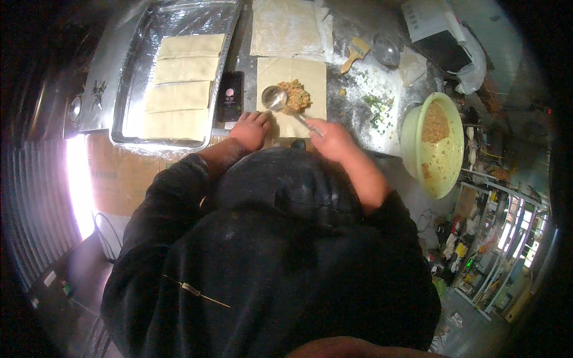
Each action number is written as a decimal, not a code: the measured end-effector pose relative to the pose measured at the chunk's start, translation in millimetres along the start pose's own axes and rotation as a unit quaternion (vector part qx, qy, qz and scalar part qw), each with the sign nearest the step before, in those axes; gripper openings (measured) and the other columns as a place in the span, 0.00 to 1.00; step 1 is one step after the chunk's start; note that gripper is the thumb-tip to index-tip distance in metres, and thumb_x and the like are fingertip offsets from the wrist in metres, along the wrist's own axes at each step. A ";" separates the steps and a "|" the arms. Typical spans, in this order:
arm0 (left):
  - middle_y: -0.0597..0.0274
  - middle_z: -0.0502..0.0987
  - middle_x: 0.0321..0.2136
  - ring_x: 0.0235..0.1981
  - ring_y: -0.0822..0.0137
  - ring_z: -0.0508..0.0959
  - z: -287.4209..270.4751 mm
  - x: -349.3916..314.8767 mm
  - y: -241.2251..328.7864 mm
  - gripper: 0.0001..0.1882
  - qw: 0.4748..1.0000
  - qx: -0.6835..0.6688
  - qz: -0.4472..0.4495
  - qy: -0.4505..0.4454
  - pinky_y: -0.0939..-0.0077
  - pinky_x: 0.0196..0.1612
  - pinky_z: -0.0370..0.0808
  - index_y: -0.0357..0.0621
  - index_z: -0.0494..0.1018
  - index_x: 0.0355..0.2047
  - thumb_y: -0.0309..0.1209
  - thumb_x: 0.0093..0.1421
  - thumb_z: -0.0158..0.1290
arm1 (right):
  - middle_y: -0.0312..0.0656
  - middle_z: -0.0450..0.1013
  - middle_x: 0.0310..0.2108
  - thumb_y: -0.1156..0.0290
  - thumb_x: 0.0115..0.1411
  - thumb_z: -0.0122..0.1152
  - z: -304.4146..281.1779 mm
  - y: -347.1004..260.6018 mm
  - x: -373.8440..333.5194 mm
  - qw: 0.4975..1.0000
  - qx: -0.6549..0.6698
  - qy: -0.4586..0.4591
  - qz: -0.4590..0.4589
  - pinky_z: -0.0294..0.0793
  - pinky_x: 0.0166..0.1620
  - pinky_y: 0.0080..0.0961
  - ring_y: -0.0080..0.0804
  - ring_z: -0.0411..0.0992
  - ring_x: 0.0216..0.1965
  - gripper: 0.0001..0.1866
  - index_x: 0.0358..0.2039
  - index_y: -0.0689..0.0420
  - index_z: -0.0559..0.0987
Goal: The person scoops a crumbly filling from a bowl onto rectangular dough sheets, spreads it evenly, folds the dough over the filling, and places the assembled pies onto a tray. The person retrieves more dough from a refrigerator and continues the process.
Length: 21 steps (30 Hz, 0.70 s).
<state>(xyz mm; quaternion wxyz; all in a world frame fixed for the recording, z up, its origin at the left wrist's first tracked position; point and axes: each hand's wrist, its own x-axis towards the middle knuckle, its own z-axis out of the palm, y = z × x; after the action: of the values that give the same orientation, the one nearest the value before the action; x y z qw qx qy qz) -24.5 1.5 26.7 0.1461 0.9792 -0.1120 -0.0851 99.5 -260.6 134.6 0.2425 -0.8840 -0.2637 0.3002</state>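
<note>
A square dough sheet (316, 77) lies on the work table in front of me. A mound of minced filling (296, 94) sits near its middle. My right hand (331, 140) is closed round the handle of a metal ladle (274, 98), whose bowl rests over the dough at the left edge of the filling. At the sheet's lower left corner, my left hand (250, 129) lies flat with its fingers stretched toward the dough edge; nothing shows in it. Beyond this sheet lies a stack of floured dough sheets (286, 30).
To the left, a plastic-lined metal tray (128, 107) holds several folded dough pieces (179, 96). A phone (230, 95) lies beside it. At the right are a brush (356, 52), scattered flour with green bits (379, 110), and a green basin (450, 152) of filling at the table edge.
</note>
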 end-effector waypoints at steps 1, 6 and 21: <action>0.55 0.64 0.68 0.66 0.53 0.66 1.7 0.0 -0.1 0.30 1.000 0.008 0.002 -0.001 0.55 0.65 0.64 0.41 0.71 0.61 0.37 0.58 0.55 | 0.57 0.80 0.47 0.67 0.64 0.60 -4.8 2.1 -2.0 1.000 0.018 0.018 0.008 0.77 0.52 0.39 0.52 0.80 0.47 0.21 0.58 0.54 0.79; 0.58 0.63 0.69 0.66 0.52 0.65 10.2 -0.5 -0.9 0.30 1.000 0.006 -0.006 0.001 0.53 0.64 0.67 0.45 0.69 0.64 0.39 0.61 0.54 | 0.38 0.78 0.33 0.68 0.68 0.59 -10.5 24.4 8.9 0.981 0.158 0.058 0.096 0.74 0.36 0.24 0.21 0.71 0.30 0.21 0.60 0.51 0.78; 0.59 0.63 0.69 0.65 0.52 0.67 1.1 -1.6 0.2 0.32 1.000 -0.004 -0.008 0.010 0.52 0.66 0.64 0.44 0.69 0.64 0.42 0.60 0.56 | 0.55 0.81 0.43 0.64 0.64 0.62 -45.7 31.3 -40.3 0.987 -0.157 -0.029 0.027 0.80 0.45 0.41 0.56 0.80 0.40 0.24 0.62 0.46 0.77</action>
<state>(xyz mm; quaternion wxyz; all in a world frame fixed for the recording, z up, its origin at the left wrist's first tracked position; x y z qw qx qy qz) -26.3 1.4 25.9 0.1507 0.9802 -0.1025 -0.0773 112.2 -320.8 164.5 0.0847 -0.9088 -0.2908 0.2868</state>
